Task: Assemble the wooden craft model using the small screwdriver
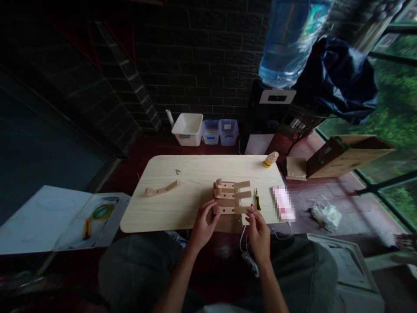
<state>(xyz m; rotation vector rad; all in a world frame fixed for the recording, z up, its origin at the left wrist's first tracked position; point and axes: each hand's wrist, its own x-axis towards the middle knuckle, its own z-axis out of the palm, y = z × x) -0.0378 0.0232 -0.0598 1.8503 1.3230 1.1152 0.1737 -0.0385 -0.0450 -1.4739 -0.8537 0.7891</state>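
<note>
A brown board (230, 203) near the front edge of the table carries wooden strips, each with a raised left end and dark holes: a far strip (228, 185), a middle strip (226, 195) and a near strip (230, 210). My left hand (202, 226) has its thumb and forefinger around the left end of the near strip. At that strip's right end, the fingertips of my right hand (259, 230) are closed in a pinch. Just right of the board lies a yellow-and-black screwdriver (257, 201). A similar loose strip (163, 189) rests on the left of the table.
The pale wooden table (195, 167) also bears small dark pieces (177, 172), a yellow-based clear container (270, 160) and a blurred pink item (283, 203). Plastic bins (189, 130) stand behind it. A white cable (241, 239) hangs in front. An open cardboard box (342, 156) is at right.
</note>
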